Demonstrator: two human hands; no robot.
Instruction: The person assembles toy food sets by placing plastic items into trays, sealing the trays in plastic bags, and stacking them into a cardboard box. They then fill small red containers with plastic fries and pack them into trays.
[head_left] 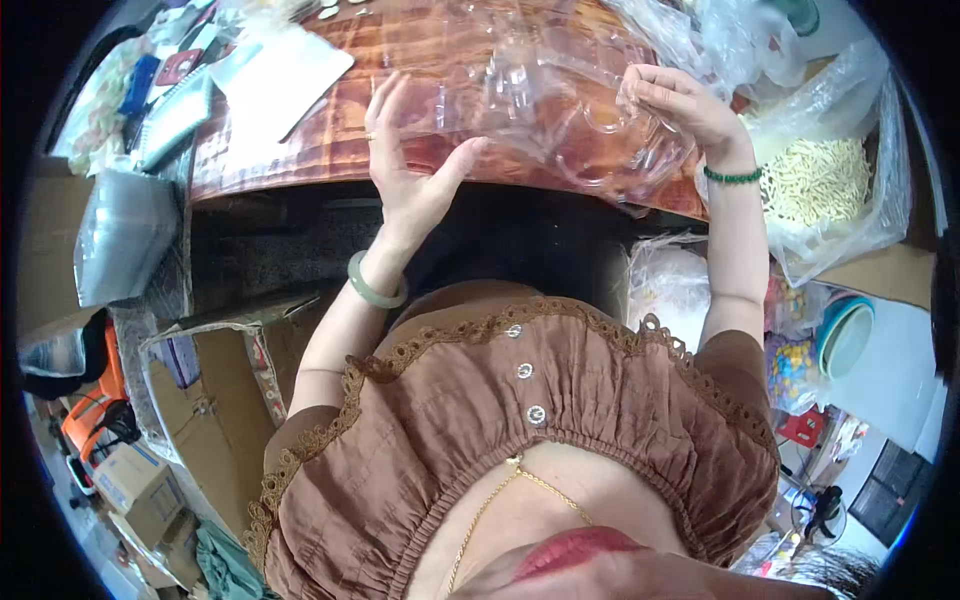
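Over the left part of the reddish-brown table [250, 165], my left hand [408, 165] is raised with its thumb and fingers spread and nothing held. Its thumb tip is beside clear plastic packaging [515, 95], whose outline is hard to make out against the shiny tabletop. On the right, my right hand [675, 100] has its fingers curled together at the edge of clear plastic [660, 145] and grips it. More of the transparent plastic spreads over the table between both hands.
A white sheet [290, 85] and a spiral notebook [175, 125] lie at left. Stacked clear plastic sleeves [128, 240] stand below them. An open bag of pale pieces [815, 185] sits right. Cardboard boxes [215, 400] are beside my body at left.
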